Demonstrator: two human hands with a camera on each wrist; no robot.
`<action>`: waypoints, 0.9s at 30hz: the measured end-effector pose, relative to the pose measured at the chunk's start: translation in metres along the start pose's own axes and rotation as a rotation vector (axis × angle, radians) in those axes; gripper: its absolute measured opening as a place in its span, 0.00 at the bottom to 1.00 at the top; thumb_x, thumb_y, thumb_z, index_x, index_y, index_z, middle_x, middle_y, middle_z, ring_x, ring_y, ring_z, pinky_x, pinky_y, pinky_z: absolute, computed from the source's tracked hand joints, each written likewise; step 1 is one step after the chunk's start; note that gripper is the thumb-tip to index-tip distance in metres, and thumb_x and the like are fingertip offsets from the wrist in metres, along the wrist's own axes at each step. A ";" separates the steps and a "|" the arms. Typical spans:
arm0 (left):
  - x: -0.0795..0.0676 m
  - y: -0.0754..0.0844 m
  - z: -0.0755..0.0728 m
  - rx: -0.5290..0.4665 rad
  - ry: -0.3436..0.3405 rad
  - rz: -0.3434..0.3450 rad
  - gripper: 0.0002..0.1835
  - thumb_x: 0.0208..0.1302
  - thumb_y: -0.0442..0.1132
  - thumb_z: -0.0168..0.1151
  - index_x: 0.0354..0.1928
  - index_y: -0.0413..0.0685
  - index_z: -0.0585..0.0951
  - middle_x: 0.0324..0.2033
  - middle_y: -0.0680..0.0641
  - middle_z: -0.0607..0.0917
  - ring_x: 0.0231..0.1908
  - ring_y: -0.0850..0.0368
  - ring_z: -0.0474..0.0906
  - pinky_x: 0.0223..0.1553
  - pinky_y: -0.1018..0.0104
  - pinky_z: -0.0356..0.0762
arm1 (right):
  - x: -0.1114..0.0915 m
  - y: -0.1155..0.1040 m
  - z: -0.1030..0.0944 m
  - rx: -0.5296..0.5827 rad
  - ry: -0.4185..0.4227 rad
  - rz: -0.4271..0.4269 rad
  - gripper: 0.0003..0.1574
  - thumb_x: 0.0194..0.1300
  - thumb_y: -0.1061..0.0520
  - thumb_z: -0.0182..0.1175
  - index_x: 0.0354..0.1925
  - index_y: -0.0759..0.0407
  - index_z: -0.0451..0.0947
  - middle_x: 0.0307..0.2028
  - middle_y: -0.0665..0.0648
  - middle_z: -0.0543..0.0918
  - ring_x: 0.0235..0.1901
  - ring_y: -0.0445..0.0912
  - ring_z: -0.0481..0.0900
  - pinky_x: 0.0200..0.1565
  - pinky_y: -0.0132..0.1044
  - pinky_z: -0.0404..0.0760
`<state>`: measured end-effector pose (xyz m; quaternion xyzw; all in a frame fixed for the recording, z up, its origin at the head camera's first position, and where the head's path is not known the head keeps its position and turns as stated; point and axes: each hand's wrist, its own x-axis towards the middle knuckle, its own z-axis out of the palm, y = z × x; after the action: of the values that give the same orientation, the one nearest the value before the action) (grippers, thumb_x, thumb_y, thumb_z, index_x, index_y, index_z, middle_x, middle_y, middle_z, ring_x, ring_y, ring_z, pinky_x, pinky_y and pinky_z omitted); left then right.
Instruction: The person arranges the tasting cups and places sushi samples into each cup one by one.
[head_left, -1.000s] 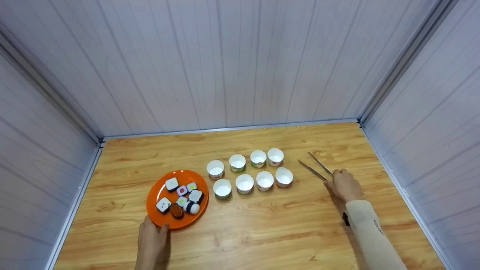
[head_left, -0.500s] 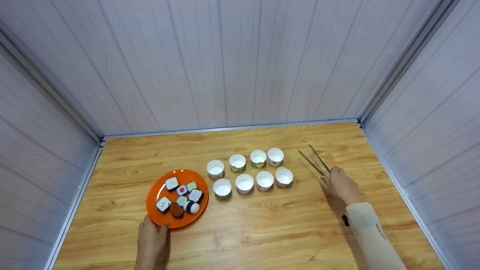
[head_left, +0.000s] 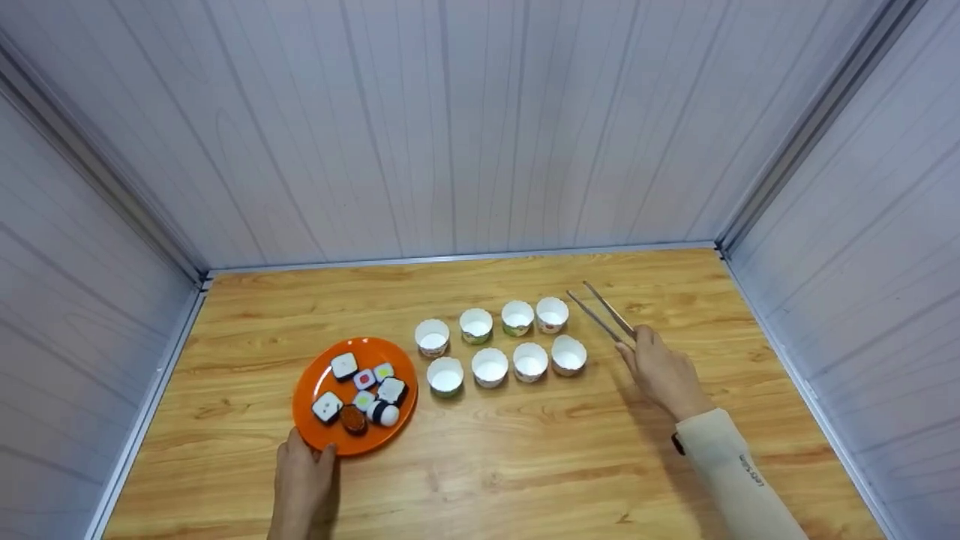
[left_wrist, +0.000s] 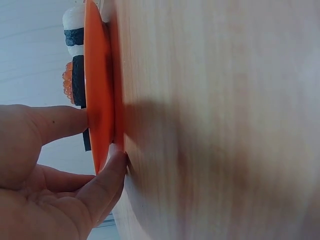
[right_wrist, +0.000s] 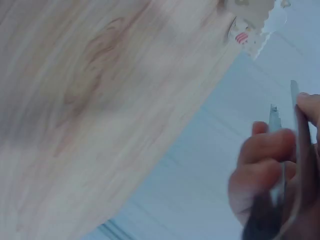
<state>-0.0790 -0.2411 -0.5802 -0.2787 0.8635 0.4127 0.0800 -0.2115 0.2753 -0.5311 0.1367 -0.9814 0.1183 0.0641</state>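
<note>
My left hand (head_left: 301, 476) pinches the near-left rim of an orange plate (head_left: 315, 375), thumb on top and fingers underneath in the left wrist view. Several sushi pieces lie on the plate: white squares with dark edges, small rolls, an orange roe-topped sushi (head_left: 353, 420) and a white sushi with a black band (head_left: 383, 413). At the right, my right hand (head_left: 664, 375) grips metal tongs (head_left: 604, 315), whose arms are spread with nothing between the tips. The tongs point up and left, close to the rightmost paper cups.
Two rows of white paper cups (head_left: 490, 367) with scalloped rims stand in the middle of the wooden table (head_left: 480, 465). Pale panelled walls (head_left: 465, 135) enclose the table at the back, left and right.
My right hand has moved left and slightly away from me with the tongs, bringing their tips nearer the cups. My left hand and the plate have stayed in place.
</note>
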 end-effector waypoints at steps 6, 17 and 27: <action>-0.002 -0.001 0.002 -0.008 0.004 -0.001 0.31 0.73 0.31 0.53 0.71 0.26 0.53 0.59 0.26 0.62 0.62 0.31 0.59 0.67 0.38 0.59 | 0.001 -0.021 -0.003 -0.028 0.021 -0.092 0.28 0.76 0.45 0.54 0.54 0.69 0.68 0.28 0.59 0.75 0.14 0.48 0.70 0.13 0.42 0.69; -0.002 -0.003 0.001 -0.006 0.040 0.070 0.29 0.71 0.31 0.55 0.66 0.23 0.58 0.57 0.24 0.64 0.61 0.30 0.61 0.63 0.36 0.61 | 0.007 -0.076 0.003 -0.067 0.111 -0.356 0.24 0.73 0.44 0.59 0.48 0.65 0.72 0.24 0.53 0.73 0.14 0.44 0.67 0.12 0.37 0.66; -0.001 -0.003 0.000 0.001 0.030 0.057 0.30 0.71 0.30 0.55 0.68 0.24 0.56 0.59 0.25 0.63 0.62 0.32 0.58 0.65 0.37 0.60 | 0.007 -0.142 0.027 -0.151 0.105 -0.529 0.27 0.72 0.37 0.56 0.45 0.60 0.74 0.23 0.52 0.73 0.13 0.44 0.69 0.12 0.36 0.68</action>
<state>-0.0766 -0.2419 -0.5815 -0.2602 0.8723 0.4102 0.0556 -0.1803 0.1338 -0.5250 0.3767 -0.9130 0.0311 0.1534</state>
